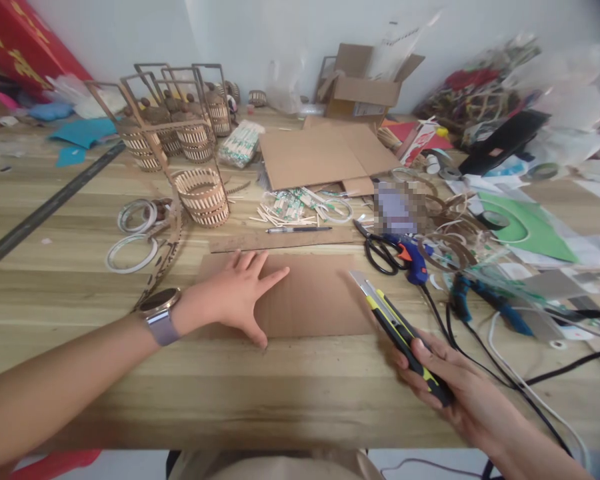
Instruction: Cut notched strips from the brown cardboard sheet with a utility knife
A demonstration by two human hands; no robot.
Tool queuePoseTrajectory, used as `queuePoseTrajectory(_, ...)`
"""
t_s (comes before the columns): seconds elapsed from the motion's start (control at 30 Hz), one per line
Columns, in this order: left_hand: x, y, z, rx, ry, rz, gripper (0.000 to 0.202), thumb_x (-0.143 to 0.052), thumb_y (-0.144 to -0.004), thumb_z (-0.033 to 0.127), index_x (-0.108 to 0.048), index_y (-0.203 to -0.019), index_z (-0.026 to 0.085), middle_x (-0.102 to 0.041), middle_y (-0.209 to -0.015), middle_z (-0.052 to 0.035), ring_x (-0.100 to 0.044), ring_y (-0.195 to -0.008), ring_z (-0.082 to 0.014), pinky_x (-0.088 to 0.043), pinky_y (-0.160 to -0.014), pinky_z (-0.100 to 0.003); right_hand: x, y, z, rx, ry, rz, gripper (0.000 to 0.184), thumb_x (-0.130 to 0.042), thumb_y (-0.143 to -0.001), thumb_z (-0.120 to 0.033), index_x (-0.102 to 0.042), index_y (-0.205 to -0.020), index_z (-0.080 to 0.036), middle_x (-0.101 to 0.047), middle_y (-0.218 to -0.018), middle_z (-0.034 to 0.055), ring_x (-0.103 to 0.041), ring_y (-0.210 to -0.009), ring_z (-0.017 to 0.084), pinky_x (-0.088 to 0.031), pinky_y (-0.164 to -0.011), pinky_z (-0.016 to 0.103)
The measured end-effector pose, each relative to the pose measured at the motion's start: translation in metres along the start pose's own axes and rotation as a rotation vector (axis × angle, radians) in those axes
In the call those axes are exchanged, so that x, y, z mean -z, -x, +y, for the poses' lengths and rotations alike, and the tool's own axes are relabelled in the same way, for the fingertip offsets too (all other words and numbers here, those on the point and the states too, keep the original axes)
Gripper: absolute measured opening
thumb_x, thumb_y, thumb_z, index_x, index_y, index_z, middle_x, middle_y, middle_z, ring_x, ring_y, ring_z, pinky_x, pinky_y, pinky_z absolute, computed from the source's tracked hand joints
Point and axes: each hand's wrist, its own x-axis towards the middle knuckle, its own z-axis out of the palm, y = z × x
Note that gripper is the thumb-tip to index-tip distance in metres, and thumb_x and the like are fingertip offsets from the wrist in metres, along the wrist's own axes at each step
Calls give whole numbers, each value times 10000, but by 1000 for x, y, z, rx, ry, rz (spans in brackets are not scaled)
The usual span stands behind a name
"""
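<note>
My left hand (245,293) lies with fingers spread on the left part of a flat brown cardboard piece (315,300). A watch is on that wrist. Gripped in my right hand (435,373) is a yellow and black utility knife (405,337), its blade out and pointing up and left, near the cardboard's right end. Whether the blade touches the cardboard I cannot tell. Just behind the piece lies a narrow cardboard strip (280,241), and a pen (299,230) rests beyond it.
Black-handled scissors (384,255) and a blue glue gun (416,261) lie at the right, with cables trailing toward the front edge. Small slatted baskets (203,197) and tape rolls (131,253) stand left. Larger cardboard sheets (320,157) and an open box (363,97) are behind.
</note>
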Motion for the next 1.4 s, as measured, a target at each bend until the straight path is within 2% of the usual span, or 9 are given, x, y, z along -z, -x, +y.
queuePoseTrajectory(0.23, -6, 0, -2, -14, 16, 51, 1395, -808, -472, 750, -147, -1618, 306, -65, -1672, -218, -52, -1490, -541, -127, -1150, -701, 11, 11, -8, -15, 57, 133, 413, -828, -690, -574, -648, -776, -212, -579, -677, 5, -333, -469, 52, -256, -365, 144)
queuePoseTrajectory(0.4, -12, 7, -4, -24, 14, 129, 1353, -815, -493, 734, -164, -1611, 339, -79, -1668, -197, -79, -1480, -540, -113, -1141, -727, 21, 14, -14, 53, 204, 300, 427, -850, -617, -594, -672, -742, -227, -611, -709, 38, -407, -533, 108, -333, -373, 193)
queuePoseTrajectory(0.53, -13, 12, -8, -8, 28, 137, 1321, -810, -509, 734, -191, -1606, 337, -50, -1671, -198, -63, -1478, -551, -142, -1135, -730, 20, 15, -12, 30, 334, 354, 435, -889, -537, -462, -695, -880, -277, -519, -574, -25, -393, -495, 123, -290, -366, 196)
queuePoseTrajectory(0.63, -13, 16, -11, -1, 43, 155, 1281, -799, -539, 728, -208, -1604, 332, -30, -1676, -187, -58, -1479, -550, -164, -1132, -734, 16, 15, -13, 61, 384, 401, 563, -870, -550, -415, -674, -1068, -312, -537, -592, -49, -405, -475, 118, -283, -373, 197)
queuePoseTrajectory(0.8, -14, 18, -18, -6, 54, 179, 1239, -797, -560, 716, -252, -1597, 314, -25, -1686, -168, -49, -1479, -554, -163, -1137, -740, 25, 12, -21, 114, 574, 264, 563, -839, -618, -520, -686, -1115, -303, -669, -743, 7, -521, -527, 161, -460, -471, 293)
queuePoseTrajectory(0.9, -14, 18, -23, 11, 56, 165, 1237, -800, -552, 720, -271, -1593, 312, -23, -1686, -176, -35, -1479, -567, -155, -1130, -751, 33, 12, -21, 190, 680, 276, 511, -819, -629, -565, -727, -1072, -328, -757, -969, 60, -678, -786, 280, -579, -727, 404)
queuePoseTrajectory(0.97, -14, 19, -24, 13, 51, 155, 1231, -801, -558, 712, -263, -1594, 321, -19, -1685, -177, -29, -1482, -563, -163, -1130, -746, 35, 13, -18, 240, 688, 311, 492, -806, -631, -587, -742, -1051, -337, -760, -1119, 64, -680, -1034, 350, -545, -938, 459)
queuePoseTrajectory(1.03, -13, 19, -25, 2, 43, 156, 1232, -808, -558, 698, -251, -1595, 336, -13, -1686, -171, -26, -1484, -557, -171, -1131, -740, 37, 14, -14, 259, 684, 310, 469, -799, -647, -576, -752, -1047, -336, -745, -1197, 65, -640, -1164, 375, -479, -1053, 481)
queuePoseTrajectory(1.4, -8, 16, -32, -17, 67, 64, 1233, -834, -558, 669, -249, -1595, 349, -10, -1686, -169, 8, -1491, -561, -205, -1119, -755, 71, 3, -8, 528, 1017, -6, 414, -736, -800, -424, -730, -1209, -366, -717, -1229, 113, -644, -1171, 360, -504, -1041, 520)
